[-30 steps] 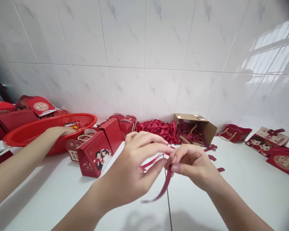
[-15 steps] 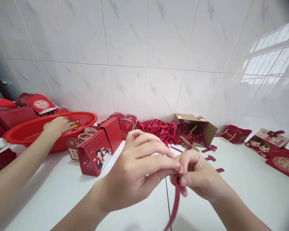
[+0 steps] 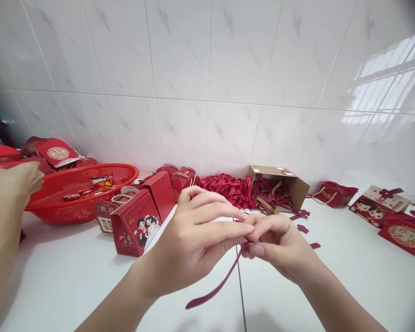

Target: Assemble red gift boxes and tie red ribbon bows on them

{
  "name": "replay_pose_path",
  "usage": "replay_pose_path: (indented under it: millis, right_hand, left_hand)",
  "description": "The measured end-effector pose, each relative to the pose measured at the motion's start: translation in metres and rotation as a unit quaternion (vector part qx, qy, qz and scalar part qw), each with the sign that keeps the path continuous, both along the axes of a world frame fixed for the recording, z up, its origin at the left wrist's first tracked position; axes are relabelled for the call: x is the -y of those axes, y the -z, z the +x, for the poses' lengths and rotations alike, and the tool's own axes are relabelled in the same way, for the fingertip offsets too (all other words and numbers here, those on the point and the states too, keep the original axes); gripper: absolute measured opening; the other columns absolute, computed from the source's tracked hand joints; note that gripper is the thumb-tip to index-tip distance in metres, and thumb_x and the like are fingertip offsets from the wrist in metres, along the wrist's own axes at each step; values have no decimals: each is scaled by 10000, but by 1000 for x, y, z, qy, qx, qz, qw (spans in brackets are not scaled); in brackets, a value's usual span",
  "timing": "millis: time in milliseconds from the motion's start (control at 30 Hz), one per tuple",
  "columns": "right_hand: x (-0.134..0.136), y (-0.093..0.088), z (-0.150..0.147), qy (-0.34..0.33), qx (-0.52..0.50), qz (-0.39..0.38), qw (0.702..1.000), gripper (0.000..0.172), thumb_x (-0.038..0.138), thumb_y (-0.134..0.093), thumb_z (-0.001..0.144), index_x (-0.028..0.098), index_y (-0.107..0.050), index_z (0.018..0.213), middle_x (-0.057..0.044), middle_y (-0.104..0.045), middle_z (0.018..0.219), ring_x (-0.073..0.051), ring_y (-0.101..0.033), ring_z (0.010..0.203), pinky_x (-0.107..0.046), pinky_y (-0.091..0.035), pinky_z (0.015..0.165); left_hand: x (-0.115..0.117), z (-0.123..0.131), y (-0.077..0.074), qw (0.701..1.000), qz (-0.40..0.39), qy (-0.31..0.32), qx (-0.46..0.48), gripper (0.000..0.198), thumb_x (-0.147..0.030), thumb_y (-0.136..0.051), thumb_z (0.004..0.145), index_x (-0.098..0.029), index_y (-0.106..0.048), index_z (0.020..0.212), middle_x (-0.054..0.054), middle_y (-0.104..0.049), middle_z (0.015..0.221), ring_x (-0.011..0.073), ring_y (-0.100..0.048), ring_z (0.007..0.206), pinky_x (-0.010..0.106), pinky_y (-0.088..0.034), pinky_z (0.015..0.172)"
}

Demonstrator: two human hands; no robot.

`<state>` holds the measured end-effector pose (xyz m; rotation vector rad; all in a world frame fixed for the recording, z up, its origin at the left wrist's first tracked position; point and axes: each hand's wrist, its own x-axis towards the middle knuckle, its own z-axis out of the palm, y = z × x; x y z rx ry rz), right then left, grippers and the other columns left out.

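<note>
My left hand (image 3: 193, 240) and my right hand (image 3: 280, 244) meet above the white table, fingertips pinched together on a dark red ribbon (image 3: 216, 286). The ribbon's free end hangs down to the left from the pinch. A red gift box (image 3: 134, 221) printed with a cartoon couple stands left of my left hand. At the far left edge, another person's hand (image 3: 12, 184) is raised beside a red plastic basket (image 3: 79, 198); its fingers are curled.
A heap of red ribbons (image 3: 228, 186) lies against the tiled wall beside a tipped cardboard box (image 3: 280, 184). More red gift boxes (image 3: 383, 205) lie at the right, and flat red boxes (image 3: 55, 152) are stacked behind the basket.
The other person's hand has left the basket and pulled back to the left. My fingers have reworked the ribbon, whose tail now swings down to the left.
</note>
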<state>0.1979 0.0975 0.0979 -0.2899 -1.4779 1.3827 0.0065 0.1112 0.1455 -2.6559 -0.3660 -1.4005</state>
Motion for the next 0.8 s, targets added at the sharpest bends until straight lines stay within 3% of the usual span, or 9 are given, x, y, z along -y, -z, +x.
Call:
replay_pose_path:
  millis: [300, 533, 800]
  right_hand:
    - [5, -2, -1, 80, 11, 79, 994, 207, 62, -659, 776, 245, -717, 853, -3, -669, 731, -115, -653, 689, -239, -571, 637]
    - [3, 1, 0, 76, -1, 71, 995, 232, 56, -672, 765, 271, -737, 824, 2, -690, 730, -107, -661, 673, -221, -575, 614]
    - [6, 2, -2, 112, -8, 88, 990, 243, 58, -669, 771, 280, -733, 845, 12, -670, 724, -90, -642, 674, -202, -553, 624]
  left_hand:
    - [-1, 2, 1, 999, -24, 31, 4, 207, -107, -668, 779, -248, -688, 929, -3, -732, 941, 173, -616, 865, 357, -411, 807]
    - [4, 2, 5, 998, -57, 32, -12, 307, -47, -588, 812, -244, -659, 1036, 13, -703, 1068, 182, -604, 955, 364, -427, 850]
    - [2, 7, 7, 998, -53, 40, 15, 238, -62, -623, 801, -233, -664, 962, -11, -734, 959, 150, -641, 899, 338, -430, 859]
